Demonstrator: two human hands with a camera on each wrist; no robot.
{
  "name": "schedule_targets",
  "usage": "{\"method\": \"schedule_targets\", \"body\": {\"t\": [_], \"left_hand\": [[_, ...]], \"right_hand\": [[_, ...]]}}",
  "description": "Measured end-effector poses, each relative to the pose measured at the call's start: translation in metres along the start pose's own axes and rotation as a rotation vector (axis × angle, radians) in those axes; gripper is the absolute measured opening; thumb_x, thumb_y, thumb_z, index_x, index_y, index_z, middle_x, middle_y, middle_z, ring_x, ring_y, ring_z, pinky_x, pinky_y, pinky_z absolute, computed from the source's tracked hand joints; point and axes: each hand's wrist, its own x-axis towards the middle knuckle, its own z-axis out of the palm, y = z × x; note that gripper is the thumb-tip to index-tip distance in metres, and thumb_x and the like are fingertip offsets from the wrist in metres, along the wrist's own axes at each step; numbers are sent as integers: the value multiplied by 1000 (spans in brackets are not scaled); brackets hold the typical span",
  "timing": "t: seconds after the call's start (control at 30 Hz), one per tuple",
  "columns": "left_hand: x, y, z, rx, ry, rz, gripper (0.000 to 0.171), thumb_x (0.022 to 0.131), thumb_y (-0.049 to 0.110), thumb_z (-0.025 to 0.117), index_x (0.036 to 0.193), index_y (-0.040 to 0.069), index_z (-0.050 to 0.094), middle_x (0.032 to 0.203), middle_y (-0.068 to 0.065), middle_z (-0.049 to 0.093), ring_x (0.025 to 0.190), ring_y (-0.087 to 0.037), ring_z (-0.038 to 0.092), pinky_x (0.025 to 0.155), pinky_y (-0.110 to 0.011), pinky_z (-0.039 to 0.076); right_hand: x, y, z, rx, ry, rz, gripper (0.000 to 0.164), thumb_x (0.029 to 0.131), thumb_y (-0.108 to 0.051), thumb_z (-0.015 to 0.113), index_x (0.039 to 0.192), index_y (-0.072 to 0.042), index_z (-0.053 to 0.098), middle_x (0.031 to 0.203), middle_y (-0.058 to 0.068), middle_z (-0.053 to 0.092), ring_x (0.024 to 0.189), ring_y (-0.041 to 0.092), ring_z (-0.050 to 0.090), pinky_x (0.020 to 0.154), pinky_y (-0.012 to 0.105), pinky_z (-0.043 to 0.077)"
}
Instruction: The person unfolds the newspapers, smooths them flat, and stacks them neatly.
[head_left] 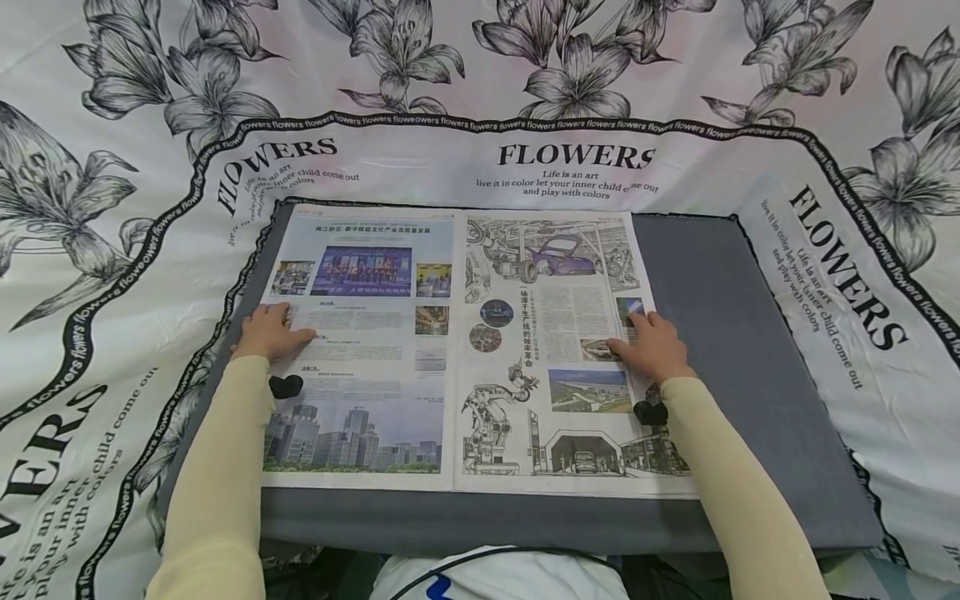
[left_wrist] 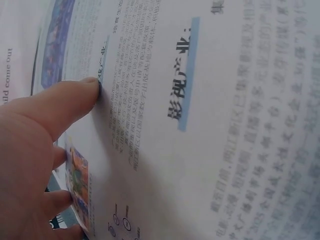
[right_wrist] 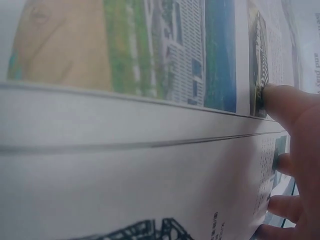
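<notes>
A newspaper (head_left: pixel 453 358) lies spread flat, its centre fold running toward the person. My left hand (head_left: pixel 270 333) rests on its left margin, thumb stretched inward over the text. In the left wrist view, the thumb (left_wrist: pixel 75 102) touches the page beside a printed column, and the other fingers lie toward a small colour picture. My right hand (head_left: pixel 656 346) rests at the right margin, its thumb over a small car photo. The right wrist view shows that thumb (right_wrist: pixel 282 102) on the paper and the fingertips spread along the edge.
Under the newspaper is a dark grey board or mat (head_left: pixel 697 308), showing widest on the right. A white cloth (head_left: pixel 420 158) with printed flowers and lettering surrounds it. A black cable (head_left: pixel 517 550) crosses the person's lap at the near edge.
</notes>
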Motion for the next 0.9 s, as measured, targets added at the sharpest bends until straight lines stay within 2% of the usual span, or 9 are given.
{"method": "schedule_targets", "body": {"t": [0.23,0.57,0.73,0.9], "left_hand": [[3,-5,3,3,1,9,90,96,50,60,160,1,20,163,-36,6,147,-68,1,100,-93,11],[2,-17,17,-7,4,56,95,98,62,49,165,10,7,167,-31,-12,145,-66,-22,109,-85,-7],[-1,-22,22,1,44,70,94,98,62,49,164,9,9,166,-33,-9,144,-67,-22,110,-84,-7],[-6,-13,25,28,113,94,85,98,49,54,161,1,21,163,-41,2,145,-70,-12,112,-83,-2]], "right_hand": [[-4,-5,-1,7,-11,9,79,101,-49,55,158,1,29,162,36,18,147,60,18,108,80,26],[-6,0,5,13,-27,27,79,104,-50,49,162,-4,21,166,33,9,149,62,6,112,80,15],[-6,0,13,-29,-57,13,79,106,-51,43,163,-3,16,165,36,4,148,65,-2,113,81,11],[-9,4,23,-66,-44,-11,78,108,-49,39,162,0,15,164,39,3,148,66,0,114,80,10]]}}
